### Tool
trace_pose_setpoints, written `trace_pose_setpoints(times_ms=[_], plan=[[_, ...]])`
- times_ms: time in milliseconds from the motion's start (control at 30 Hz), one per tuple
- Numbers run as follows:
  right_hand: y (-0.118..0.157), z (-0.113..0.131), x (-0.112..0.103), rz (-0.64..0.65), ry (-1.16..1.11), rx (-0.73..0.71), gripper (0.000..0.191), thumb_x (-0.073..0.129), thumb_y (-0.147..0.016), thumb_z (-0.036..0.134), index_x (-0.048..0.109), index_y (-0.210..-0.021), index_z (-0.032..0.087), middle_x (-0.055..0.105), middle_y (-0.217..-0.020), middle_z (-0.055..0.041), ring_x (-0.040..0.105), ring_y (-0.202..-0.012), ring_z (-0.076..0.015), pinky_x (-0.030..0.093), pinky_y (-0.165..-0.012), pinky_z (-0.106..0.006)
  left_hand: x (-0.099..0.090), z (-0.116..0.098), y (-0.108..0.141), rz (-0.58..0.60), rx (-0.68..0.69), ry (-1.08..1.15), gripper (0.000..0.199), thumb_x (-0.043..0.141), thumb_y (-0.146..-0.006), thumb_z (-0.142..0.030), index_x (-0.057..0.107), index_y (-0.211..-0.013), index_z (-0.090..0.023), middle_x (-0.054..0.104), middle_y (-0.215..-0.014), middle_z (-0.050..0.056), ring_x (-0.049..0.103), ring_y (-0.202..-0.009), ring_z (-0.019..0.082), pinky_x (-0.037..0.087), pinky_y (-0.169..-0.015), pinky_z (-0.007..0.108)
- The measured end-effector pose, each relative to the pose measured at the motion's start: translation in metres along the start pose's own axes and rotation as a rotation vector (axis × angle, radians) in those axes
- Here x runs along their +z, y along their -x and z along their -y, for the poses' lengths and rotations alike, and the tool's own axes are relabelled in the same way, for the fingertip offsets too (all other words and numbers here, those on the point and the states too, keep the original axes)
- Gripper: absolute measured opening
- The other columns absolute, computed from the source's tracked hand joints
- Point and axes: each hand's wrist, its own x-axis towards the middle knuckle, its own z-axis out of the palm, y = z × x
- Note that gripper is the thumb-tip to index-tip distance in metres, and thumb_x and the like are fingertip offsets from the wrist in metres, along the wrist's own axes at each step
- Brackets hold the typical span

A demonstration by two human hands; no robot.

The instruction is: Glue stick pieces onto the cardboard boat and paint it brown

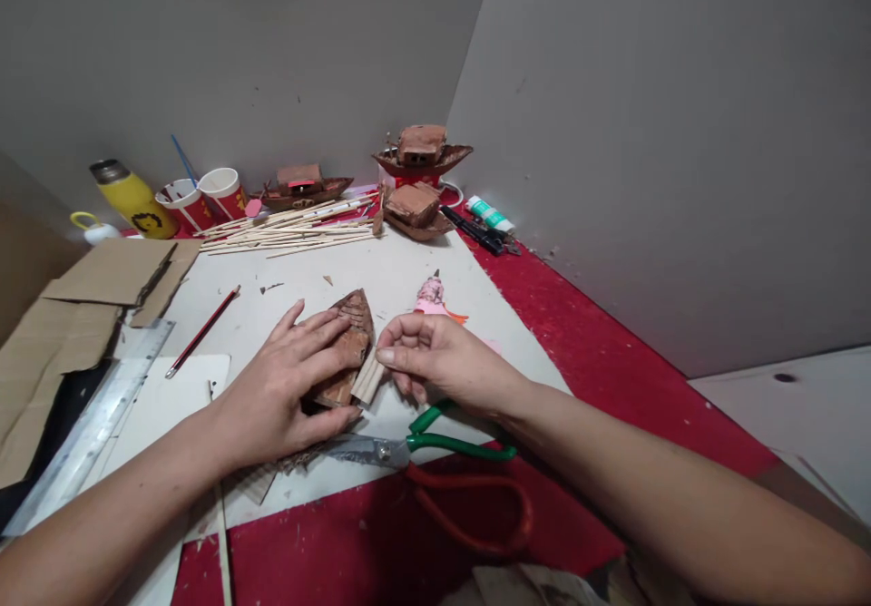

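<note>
Red tabletop (585, 343) — white sheet (381, 270) atop

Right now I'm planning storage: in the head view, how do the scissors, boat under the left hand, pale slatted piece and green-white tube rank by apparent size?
1. Scissors
2. Boat, partly covered by the left hand
3. Pale slatted piece and green-white tube: too alike to rank

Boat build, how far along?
Looks done: three roofed boats at the back. In hand: left hand rests on another hull; right hand pinches a pale ridged piece beside it. Probably remaining: a roof; none shows here, though the hand hides part.
</note>
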Motion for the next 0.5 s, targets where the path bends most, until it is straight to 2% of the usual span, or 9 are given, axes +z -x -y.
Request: trace_pose_setpoints(times_ms=[167, 500], plan=[[-0.0057, -0.0034, 0.0038, -0.017, 0.022, 0.011, 0.022, 0.076, -0.075, 0.033, 0.059, -0.079, 0.018, 0.060, -0.046, 0.0072, 0.048, -0.034, -0.0053, 0.038, -0.035, -0.015, -0.0006, 0.0004, 0.0011, 0.013, -0.011, 0.016, 0.050, 0.065, -0.087, -0.037, 0.048, -0.130, -0.018, 0.060, -0.140, 0.021, 0.046, -0.140, 0.031, 0.023, -0.119, 0.060], [-0.0082, -0.0059, 0.0071, -0.048, -0.013, 0.036, 0.018, 0.074, -0.078, 0.027, 0.058, -0.078, 0.018, 0.060, -0.045, 0.0073, 0.047, -0.031, -0.0050, 0.035, -0.032, -0.014, -0.0009, 0.0002, 0.0004, 0.005, -0.001, 0.018, 0.041, 0.065, -0.086, -0.038, 0.052, -0.119, -0.017, 0.060, -0.139, 0.024, 0.048, -0.138, 0.034, 0.024, -0.117, 0.062]])
